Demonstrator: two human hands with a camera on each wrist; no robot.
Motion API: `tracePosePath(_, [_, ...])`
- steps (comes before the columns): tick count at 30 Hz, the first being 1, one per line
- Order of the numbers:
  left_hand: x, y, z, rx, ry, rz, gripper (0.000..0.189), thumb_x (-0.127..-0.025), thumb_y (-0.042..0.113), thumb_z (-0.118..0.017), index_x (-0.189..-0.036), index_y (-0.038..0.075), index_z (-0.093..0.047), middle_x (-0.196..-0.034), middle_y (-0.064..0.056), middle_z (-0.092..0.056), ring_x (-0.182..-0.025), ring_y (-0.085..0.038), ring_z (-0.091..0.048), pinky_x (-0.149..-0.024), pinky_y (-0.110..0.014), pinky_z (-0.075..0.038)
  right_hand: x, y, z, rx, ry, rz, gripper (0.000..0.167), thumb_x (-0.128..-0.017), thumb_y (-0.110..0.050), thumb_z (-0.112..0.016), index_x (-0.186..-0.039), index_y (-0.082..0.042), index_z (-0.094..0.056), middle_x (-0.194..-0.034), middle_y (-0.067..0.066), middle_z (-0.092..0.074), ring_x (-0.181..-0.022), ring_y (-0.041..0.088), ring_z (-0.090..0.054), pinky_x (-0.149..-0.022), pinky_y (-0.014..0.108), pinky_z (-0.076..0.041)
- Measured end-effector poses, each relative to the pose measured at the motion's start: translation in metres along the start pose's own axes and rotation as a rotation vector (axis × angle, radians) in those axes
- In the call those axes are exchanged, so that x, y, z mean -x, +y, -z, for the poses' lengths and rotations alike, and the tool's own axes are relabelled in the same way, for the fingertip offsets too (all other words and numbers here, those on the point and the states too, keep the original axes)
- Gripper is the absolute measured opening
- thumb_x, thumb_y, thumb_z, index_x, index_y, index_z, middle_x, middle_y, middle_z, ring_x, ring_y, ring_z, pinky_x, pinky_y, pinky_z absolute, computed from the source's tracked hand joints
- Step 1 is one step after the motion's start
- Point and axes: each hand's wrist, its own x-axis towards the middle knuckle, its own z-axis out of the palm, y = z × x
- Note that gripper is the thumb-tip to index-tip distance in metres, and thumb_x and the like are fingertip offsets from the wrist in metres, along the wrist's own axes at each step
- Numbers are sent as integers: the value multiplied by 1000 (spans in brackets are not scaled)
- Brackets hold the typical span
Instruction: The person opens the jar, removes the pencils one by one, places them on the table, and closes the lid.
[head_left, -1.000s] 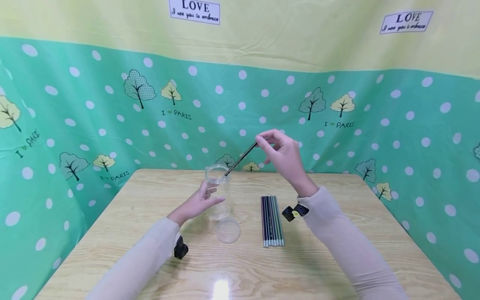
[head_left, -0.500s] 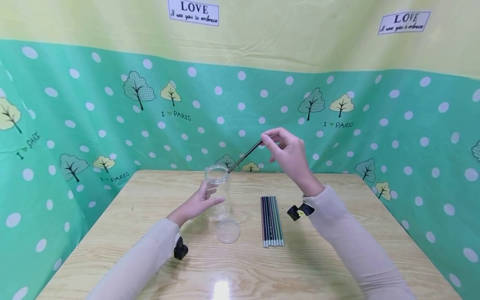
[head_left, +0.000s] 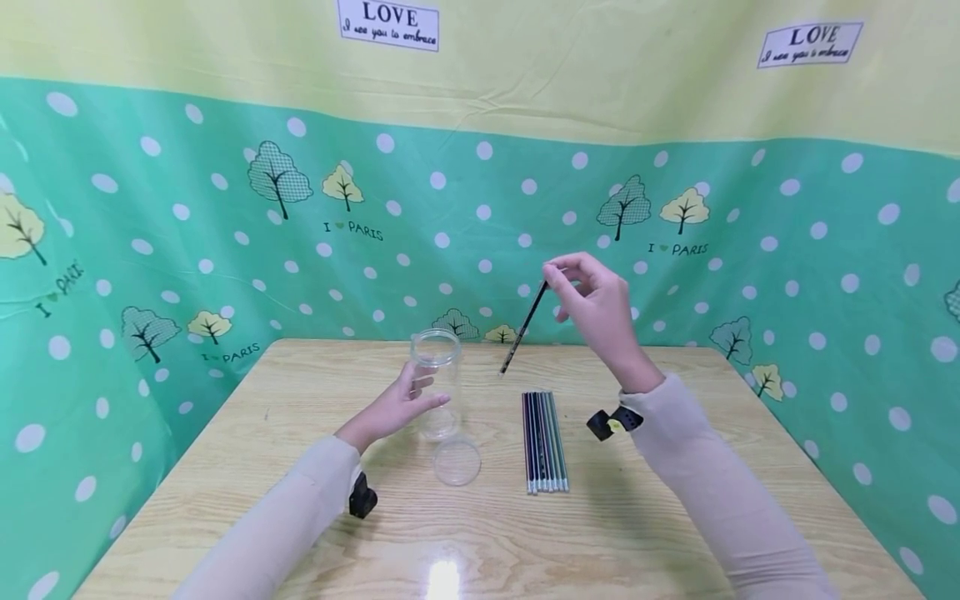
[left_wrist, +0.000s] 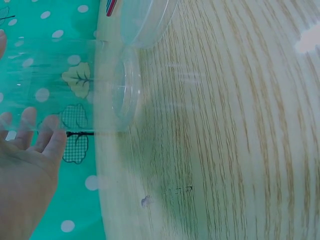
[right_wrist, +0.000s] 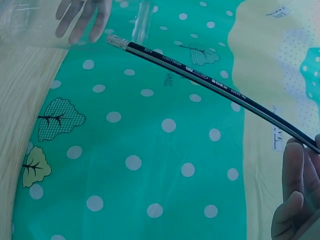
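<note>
Tall and see-through, a clear plastic jar [head_left: 452, 385] stands upright on the table with no lid on it. My left hand [head_left: 392, 408] holds its side, thumb in front and fingers behind. Up and to the right, my right hand [head_left: 596, 312] pinches a dark pencil [head_left: 522, 329] near one end. The pencil slants down to the left, its eraser end lowest and apart from the jar. In the right wrist view the pencil [right_wrist: 210, 84] shows printed lettering and a metal ferrule. The left wrist view shows the jar's base [left_wrist: 131, 85] on the tabletop.
A round clear lid [head_left: 457, 463] lies flat just in front of the jar. Right of it, several pencils [head_left: 543, 442] lie side by side in a row, eraser ends toward me. A patterned green and yellow curtain [head_left: 480, 208] hangs behind the wooden table [head_left: 360, 533].
My right hand has moved right, drawing the pencil away from the jar's rim. The pencil has swung steeper, eraser end down. My left hand and the jar have stayed put.
</note>
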Motion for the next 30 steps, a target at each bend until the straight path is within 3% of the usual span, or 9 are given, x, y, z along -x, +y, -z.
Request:
tracePosePath(11, [1,-1,0,-1,-1,-5,90,-92,49,-70,-156,20,-13,-159,-18,-28,-145,-42,-27,-115,-60,-24,1,21,6,47,-39,-41,29,-99,-36,-65,-109,-9,-70,-91,5,-73,-50,22,-61,-43,30,-49])
tracePosePath(17, [1,-1,-1,0,1,-4,89,-92,48,-70,-156,22,-14,-159,-17,-29,-145,-40,-28,-115,-59,-25,1,33,9,79,-58,-114,26,-101,-28,-64,-115,-7,-68,-92,11,-73,-53,29,-62,-42,29,-45])
tracePosePath(21, [1,-1,-1,-4,2,0,89,-92,49,-70,-156,22,-14,-159,-17,-29,-145,-41,-28,-115,-59,-26,1,39,12,83,-70,-162,28,-101,-25,-63,-120,-4,-66,-94,15,-73,-56,37,-61,-39,26,-37])
tracePosePath(25, [1,0,-1,1,3,1,91,-92,49,-70,-157,23,-12,-159,-16,-30,-145,-42,-28,-115,-59,-25,1,46,17,73,-88,-214,33,-100,-36,-63,-121,-9,-66,-94,10,-74,-57,33,-62,-38,25,-30])
tracePosePath(30, [1,0,0,-1,-1,-9,92,-93,47,-70,-157,23,-9,-159,-18,-29,-145,-42,-27,-115,-60,-25,3,61,22,78,-136,-288,43,-96,-51,-63,-120,-15,-66,-95,5,-74,-58,28,-63,-40,28,-34])
